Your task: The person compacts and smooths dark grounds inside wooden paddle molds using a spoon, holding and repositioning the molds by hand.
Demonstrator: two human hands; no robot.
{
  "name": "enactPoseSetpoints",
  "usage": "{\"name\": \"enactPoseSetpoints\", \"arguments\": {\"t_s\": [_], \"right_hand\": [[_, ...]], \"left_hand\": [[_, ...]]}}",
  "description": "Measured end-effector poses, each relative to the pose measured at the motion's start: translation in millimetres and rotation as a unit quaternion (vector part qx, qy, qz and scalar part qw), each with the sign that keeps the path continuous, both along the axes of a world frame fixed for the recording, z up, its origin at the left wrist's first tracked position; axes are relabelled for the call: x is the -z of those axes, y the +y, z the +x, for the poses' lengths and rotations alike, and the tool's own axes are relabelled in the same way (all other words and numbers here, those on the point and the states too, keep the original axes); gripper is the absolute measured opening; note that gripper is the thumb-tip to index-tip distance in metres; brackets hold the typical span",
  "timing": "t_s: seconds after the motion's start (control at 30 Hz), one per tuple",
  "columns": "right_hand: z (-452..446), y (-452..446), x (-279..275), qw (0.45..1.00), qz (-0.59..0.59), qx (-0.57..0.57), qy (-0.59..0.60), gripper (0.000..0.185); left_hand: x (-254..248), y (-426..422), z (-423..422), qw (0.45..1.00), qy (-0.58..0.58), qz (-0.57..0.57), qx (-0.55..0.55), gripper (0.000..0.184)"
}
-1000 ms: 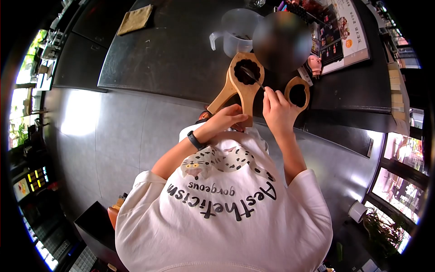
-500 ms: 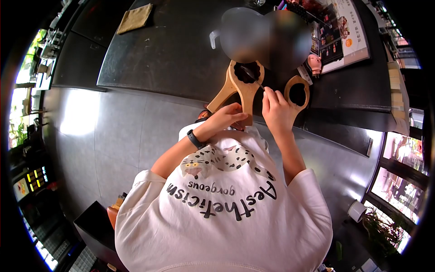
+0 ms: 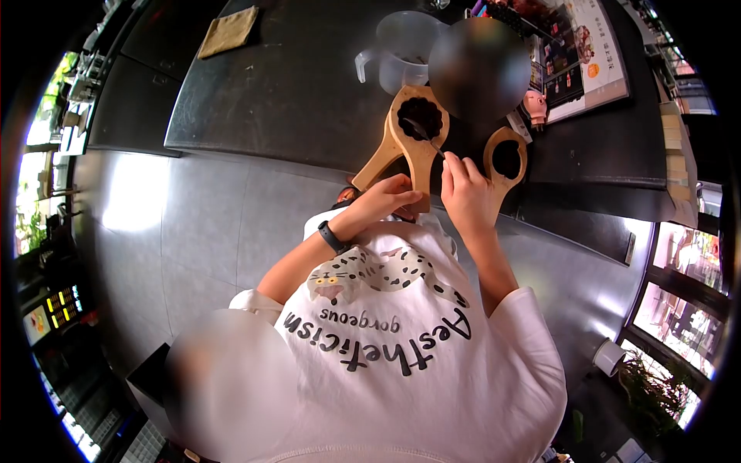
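The left hand (image 3: 392, 194) is closed around the handle of a wooden mould (image 3: 421, 160), its dark hollow just beyond both hands. The right hand (image 3: 469, 193) pinches a thin tool (image 3: 438, 147) reaching into it; another mould (image 3: 507, 184) lies just right of that hand.
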State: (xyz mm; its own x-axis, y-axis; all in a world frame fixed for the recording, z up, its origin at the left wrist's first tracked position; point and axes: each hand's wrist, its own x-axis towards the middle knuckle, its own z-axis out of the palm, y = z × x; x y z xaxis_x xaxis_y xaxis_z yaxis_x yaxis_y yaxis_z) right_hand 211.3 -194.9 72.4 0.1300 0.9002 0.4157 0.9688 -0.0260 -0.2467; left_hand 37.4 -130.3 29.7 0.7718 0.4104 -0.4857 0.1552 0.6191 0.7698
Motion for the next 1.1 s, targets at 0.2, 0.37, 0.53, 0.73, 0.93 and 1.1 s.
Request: {"name": "enactPoseSetpoints", "arguments": {"t_s": [0.2,0.37,0.53,0.73,0.93,1.1], "right_hand": [[11.0,-3.4,-1.9,0.996,0.05,0.018,0.07,0.013],[21.0,-9.9,9.4,0.989,0.065,0.041,0.124,0.012],[20.6,-12.9,20.2,0.976,0.08,0.053,0.195,0.011],[20.4,-12.9,17.7,0.959,0.1,0.067,0.257,0.012],[29.1,-16.6,17.9,0.956,0.115,0.1,0.249,0.013],[27.9,-22.2,22.5,0.953,0.091,0.13,0.259,0.013]], "left_hand": [[-5.5,-1.0,0.8,1.0,-0.013,0.011,0.015,0.031],[-17.6,1.4,-10.2,0.998,0.02,0.046,0.022,0.032],[-24.5,2.5,-32.6,0.998,0.03,0.062,-0.01,0.034],[-27.9,26.6,-57.7,0.999,0.018,0.038,0.004,0.035],[-46.5,53.8,-70.2,0.993,0.042,0.079,0.078,0.039],[-44.4,72.5,-67.6,0.986,0.068,0.097,0.115,0.038]]}}
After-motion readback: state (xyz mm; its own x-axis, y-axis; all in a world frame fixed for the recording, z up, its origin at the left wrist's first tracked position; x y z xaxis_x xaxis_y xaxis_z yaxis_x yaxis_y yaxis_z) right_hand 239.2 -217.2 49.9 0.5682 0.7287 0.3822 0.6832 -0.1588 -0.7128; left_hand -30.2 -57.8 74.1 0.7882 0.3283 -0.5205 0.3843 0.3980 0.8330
